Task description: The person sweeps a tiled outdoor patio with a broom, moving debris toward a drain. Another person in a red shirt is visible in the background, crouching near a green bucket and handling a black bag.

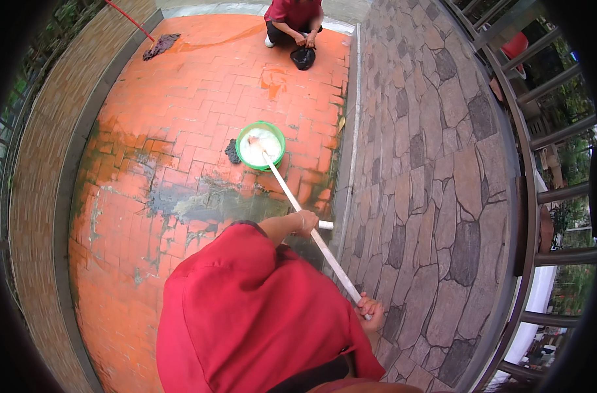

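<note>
A long pale pole (320, 240) slants from my body down into a green bucket (239, 154). My left hand (305, 222), with a band at the wrist, is closed around the pole partway along. Farther back, my right hand (371, 312) grips it close to its end. White foamy liquid (259, 153) fills much of the bucket and hides most of the pole's lower end. A small brownish patch (252, 141) shows in the foam; I cannot tell what it is. A dark grey stringy bundle (231, 152) lies against the bucket's left side on the orange brick paving (200, 118).
A person (293, 19) in red crouches ahead, both hands on a black plastic bag (303, 58). A mop (161, 46) with a red handle rests at the far left. A stone-clad wall (426, 196) borders the right, a tiled wall (38, 177) the left. Dark wet stains (215, 199) mark the paving.
</note>
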